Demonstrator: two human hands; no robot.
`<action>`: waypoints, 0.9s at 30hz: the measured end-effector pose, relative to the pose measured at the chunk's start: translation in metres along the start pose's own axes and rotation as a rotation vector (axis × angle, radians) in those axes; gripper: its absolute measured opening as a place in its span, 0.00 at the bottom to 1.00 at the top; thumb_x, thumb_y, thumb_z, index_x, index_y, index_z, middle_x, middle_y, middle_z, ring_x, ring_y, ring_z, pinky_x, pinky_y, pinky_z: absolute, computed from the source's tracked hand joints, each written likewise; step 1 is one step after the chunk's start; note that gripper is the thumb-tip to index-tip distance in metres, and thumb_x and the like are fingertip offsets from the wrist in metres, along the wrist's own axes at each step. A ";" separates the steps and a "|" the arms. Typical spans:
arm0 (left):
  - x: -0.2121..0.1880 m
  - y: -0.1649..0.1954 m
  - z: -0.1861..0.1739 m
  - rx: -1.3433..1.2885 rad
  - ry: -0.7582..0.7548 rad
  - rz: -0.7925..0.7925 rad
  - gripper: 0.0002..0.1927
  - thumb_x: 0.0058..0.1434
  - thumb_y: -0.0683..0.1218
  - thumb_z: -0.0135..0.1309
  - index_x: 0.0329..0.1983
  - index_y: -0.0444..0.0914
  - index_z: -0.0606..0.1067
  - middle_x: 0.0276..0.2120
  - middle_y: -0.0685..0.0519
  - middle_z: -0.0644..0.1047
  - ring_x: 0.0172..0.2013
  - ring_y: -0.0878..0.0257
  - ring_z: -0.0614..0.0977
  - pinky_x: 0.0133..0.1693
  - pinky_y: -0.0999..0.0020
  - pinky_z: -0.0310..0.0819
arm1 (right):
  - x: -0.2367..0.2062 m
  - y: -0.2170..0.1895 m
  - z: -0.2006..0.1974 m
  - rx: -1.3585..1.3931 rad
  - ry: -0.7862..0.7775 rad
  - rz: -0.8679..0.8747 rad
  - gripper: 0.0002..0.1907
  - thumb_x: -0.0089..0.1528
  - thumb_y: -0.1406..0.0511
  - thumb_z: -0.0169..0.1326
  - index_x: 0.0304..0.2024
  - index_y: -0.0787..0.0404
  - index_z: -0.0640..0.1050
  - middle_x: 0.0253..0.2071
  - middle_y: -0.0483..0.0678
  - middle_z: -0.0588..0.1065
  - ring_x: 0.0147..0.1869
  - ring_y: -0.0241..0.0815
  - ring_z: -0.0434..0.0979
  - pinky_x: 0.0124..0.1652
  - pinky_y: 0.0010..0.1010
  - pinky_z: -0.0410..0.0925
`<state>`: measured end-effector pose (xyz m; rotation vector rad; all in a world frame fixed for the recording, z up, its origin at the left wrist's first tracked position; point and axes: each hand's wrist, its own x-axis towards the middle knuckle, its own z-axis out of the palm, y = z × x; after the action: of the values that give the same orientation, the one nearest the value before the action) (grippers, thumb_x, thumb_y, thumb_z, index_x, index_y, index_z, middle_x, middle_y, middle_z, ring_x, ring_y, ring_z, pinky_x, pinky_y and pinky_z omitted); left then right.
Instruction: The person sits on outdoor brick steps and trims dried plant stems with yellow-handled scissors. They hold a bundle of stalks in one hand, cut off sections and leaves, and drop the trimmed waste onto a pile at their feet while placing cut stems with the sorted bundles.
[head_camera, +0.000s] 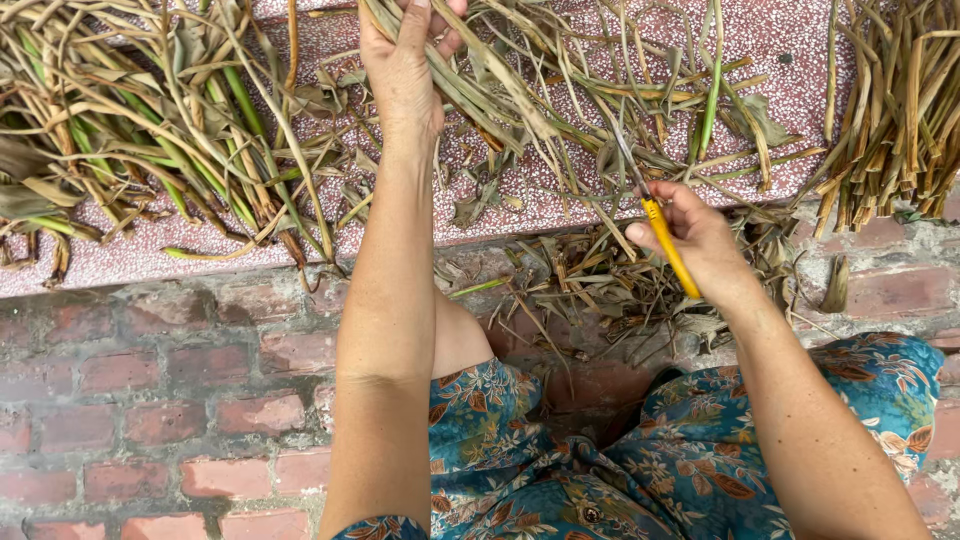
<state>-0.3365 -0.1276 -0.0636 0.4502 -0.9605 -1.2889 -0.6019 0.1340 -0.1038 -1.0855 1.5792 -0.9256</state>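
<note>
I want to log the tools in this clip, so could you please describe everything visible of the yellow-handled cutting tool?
The yellow-handled tool is slim, with a bright yellow, plastic-looking handle and thin grey metal blades. It slants up and to the left from the right hand, which closes around the handle; the handle's lower end sticks out past the palm. The blade tips reach into the dried leaves and stalks on the speckled pink slab. Whether it is scissors or a knife is hard to tell.

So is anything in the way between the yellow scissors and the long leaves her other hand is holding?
Nothing separate blocks them. The right hand holds the yellow-handled scissors, blades pointing up into the dry stalks that the left hand grips on the speckled ledge. Only loose stalks of the same heap lie between.
</note>
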 end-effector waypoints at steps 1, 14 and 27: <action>-0.008 0.005 0.000 -0.003 0.019 0.018 0.06 0.72 0.39 0.54 0.49 0.34 0.70 0.39 0.49 0.79 0.39 0.55 0.87 0.37 0.64 0.86 | -0.011 -0.002 0.009 -0.007 -0.023 -0.020 0.33 0.59 0.59 0.64 0.64 0.58 0.69 0.42 0.43 0.75 0.47 0.34 0.75 0.47 0.26 0.70; -0.127 -0.005 0.051 0.128 0.163 -0.261 0.04 0.71 0.36 0.45 0.46 0.38 0.68 0.43 0.49 0.77 0.40 0.55 0.87 0.37 0.67 0.87 | -0.081 0.005 0.083 0.383 0.128 -0.227 0.26 0.70 0.51 0.50 0.63 0.58 0.65 0.45 0.45 0.73 0.44 0.32 0.72 0.45 0.27 0.70; -0.140 0.028 0.005 0.118 0.293 -0.469 0.10 0.70 0.42 0.45 0.53 0.38 0.70 0.29 0.50 0.78 0.22 0.65 0.77 0.23 0.74 0.76 | -0.084 0.015 0.107 0.719 -0.021 0.112 0.22 0.66 0.50 0.54 0.53 0.57 0.72 0.26 0.40 0.67 0.22 0.29 0.64 0.22 0.23 0.61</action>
<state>-0.3209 0.0124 -0.0880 0.9705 -0.7055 -1.5332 -0.4903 0.2117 -0.1191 -0.4894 1.1238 -1.2609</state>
